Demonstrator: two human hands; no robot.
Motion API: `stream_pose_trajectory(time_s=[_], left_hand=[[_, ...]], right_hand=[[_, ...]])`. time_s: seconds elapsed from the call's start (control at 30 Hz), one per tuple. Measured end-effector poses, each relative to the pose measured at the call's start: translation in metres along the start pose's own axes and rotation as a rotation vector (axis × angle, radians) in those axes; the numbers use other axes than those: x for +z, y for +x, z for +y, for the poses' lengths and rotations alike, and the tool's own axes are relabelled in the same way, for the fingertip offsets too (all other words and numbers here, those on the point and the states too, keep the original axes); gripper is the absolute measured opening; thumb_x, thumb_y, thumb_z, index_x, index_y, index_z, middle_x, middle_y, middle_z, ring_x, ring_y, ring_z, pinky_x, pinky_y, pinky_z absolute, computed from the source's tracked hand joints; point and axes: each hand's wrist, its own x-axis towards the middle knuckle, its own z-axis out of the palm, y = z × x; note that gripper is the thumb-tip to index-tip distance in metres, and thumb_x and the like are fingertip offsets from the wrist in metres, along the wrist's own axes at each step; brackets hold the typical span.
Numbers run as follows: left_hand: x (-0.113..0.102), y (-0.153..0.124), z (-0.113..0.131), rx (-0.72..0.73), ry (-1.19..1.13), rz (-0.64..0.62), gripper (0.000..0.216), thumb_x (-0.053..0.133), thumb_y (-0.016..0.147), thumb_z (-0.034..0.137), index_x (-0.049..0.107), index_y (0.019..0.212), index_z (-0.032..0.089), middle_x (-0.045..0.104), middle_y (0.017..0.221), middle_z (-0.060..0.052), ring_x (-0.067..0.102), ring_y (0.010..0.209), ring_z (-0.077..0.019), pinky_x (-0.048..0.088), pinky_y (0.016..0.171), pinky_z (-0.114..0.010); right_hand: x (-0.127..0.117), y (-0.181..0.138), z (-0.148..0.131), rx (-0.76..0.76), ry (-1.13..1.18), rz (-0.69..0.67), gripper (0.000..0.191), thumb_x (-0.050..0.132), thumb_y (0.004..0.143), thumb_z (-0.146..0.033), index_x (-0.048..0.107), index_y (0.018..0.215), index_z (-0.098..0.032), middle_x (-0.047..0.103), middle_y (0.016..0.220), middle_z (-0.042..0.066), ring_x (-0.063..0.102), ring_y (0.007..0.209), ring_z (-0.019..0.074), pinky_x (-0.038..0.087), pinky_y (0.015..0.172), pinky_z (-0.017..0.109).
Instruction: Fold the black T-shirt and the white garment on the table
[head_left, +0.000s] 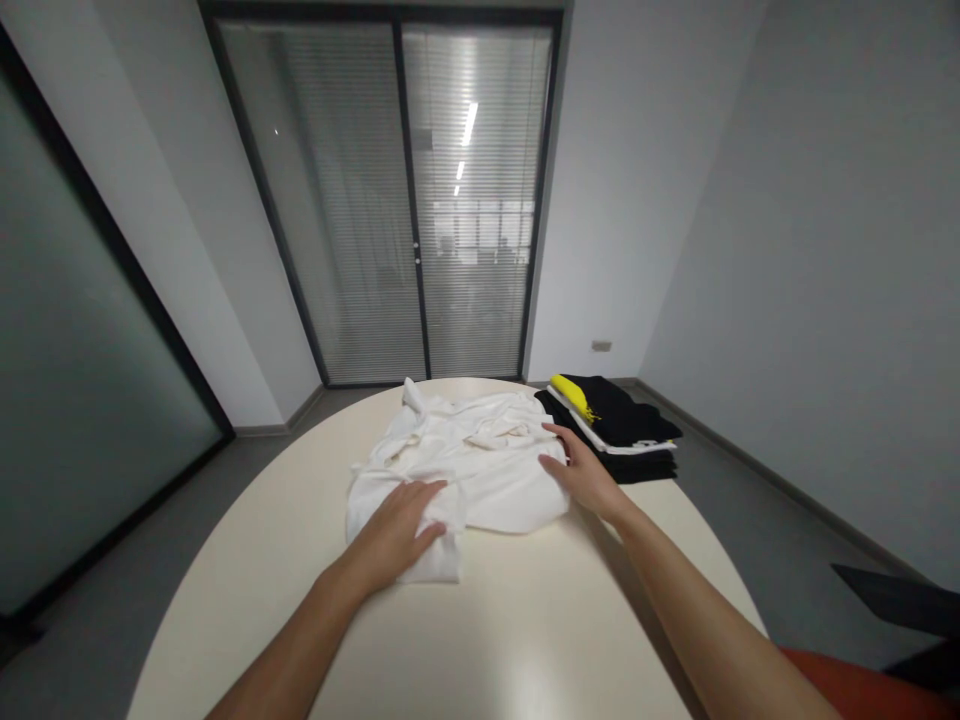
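A white garment, seemingly a T-shirt (502, 495), lies rumpled across the far half of the table, with loose folds in its middle. My left hand (401, 530) rests on its near left part, fingers stretched out over what looks like a sleeve that hangs toward me. At the right edge of the cloth is my right hand (581, 470), thumb and fingers apart, touching the fabric. Neither hand visibly grips the cloth. The neckline cannot be made out among the creases.
A pile of folded clothes (622, 415), black, white and yellow, sits at the table's right edge, just beyond my right hand. The round cream table (517, 620) fills the foreground. Behind it stands a glass door (480, 300) with blinds. Something red (862, 685) shows at lower right.
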Motion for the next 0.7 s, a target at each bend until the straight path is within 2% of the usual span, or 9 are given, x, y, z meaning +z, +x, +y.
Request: stream_pose_trajectory(time_s=[0.13,0.23,0.33,0.43,0.5,0.57,0.63,0.7], left_hand=[[-0.014,0.007,-0.019,-0.218,-0.122,0.216,0.038,0.051,0.093,0.042,0.060,0.123,0.020,0.068,0.121,-0.011,0.063,0.113,-0.0268,0.047,0.100,-0.042],[-0.020,0.012,-0.037,-0.398,-0.241,0.404,0.037,0.048,0.091,0.051,0.059,0.108,0.019,0.071,0.100,-0.007,0.067,0.094,-0.0243,0.051,0.086,-0.037],[-0.020,0.013,-0.054,-0.509,-0.295,0.547,0.037,0.051,0.086,0.054,0.057,0.100,0.020,0.069,0.092,-0.006,0.066,0.087,-0.0236,0.052,0.080,-0.035],[-0.019,0.015,-0.063,-0.528,-0.290,0.626,0.036,0.057,0.081,0.051,0.056,0.100,0.020,0.067,0.093,-0.006,0.065,0.086,-0.0234,0.053,0.081,-0.036],[-0.021,0.015,-0.062,-0.520,-0.322,0.709,0.038,0.059,0.081,0.045,0.054,0.107,0.018,0.066,0.099,-0.008,0.065,0.090,-0.0236,0.054,0.084,-0.037],[-0.026,0.014,-0.055,-0.505,-0.320,0.815,0.043,0.057,0.081,0.034,0.051,0.119,0.016,0.062,0.116,-0.013,0.063,0.105,-0.0248,0.053,0.091,-0.038],[-0.033,0.013,-0.041,-0.448,-0.220,0.903,0.051,0.051,0.081,0.022,0.046,0.132,0.017,0.053,0.135,-0.015,0.055,0.122,-0.0255,0.049,0.101,-0.040],[-0.037,0.010,-0.023,-0.316,-0.068,0.881,0.053,0.044,0.083,0.014,0.047,0.135,0.020,0.050,0.141,-0.012,0.049,0.131,-0.0245,0.042,0.110,-0.040]], right_hand=[[-0.010,0.009,0.007,0.007,0.035,0.206,0.055,0.064,0.080,-0.043,0.058,0.128,-0.016,0.069,0.096,0.008,0.062,0.081,0.0207,0.051,0.072,0.033],[-0.015,0.013,0.015,0.010,0.018,0.324,0.048,0.060,0.081,-0.047,0.064,0.117,-0.014,0.070,0.093,0.009,0.062,0.081,0.0227,0.050,0.075,0.035],[-0.014,0.013,0.018,-0.019,-0.077,0.374,0.042,0.050,0.087,-0.044,0.065,0.113,-0.014,0.069,0.109,0.013,0.062,0.097,0.0262,0.048,0.088,0.040],[-0.006,0.007,0.008,-0.157,-0.303,0.388,0.037,0.053,0.087,-0.038,0.067,0.113,-0.017,0.059,0.132,0.015,0.053,0.120,0.0299,0.040,0.103,0.045],[0.001,0.000,-0.004,-0.256,-0.457,0.296,0.027,0.058,0.086,-0.035,0.070,0.105,-0.020,0.061,0.130,0.013,0.050,0.123,0.0305,0.035,0.108,0.047],[0.009,-0.007,-0.015,-0.308,-0.522,0.091,0.020,0.059,0.089,-0.033,0.072,0.100,-0.022,0.068,0.116,0.010,0.055,0.115,0.0280,0.038,0.105,0.045],[0.015,-0.014,-0.020,-0.330,-0.543,-0.100,0.020,0.062,0.088,-0.033,0.072,0.102,-0.023,0.069,0.111,0.008,0.057,0.111,0.0265,0.041,0.101,0.041],[0.019,-0.018,-0.017,-0.326,-0.561,-0.224,0.025,0.067,0.085,-0.035,0.072,0.106,-0.023,0.068,0.116,0.008,0.057,0.112,0.0264,0.042,0.100,0.039]])
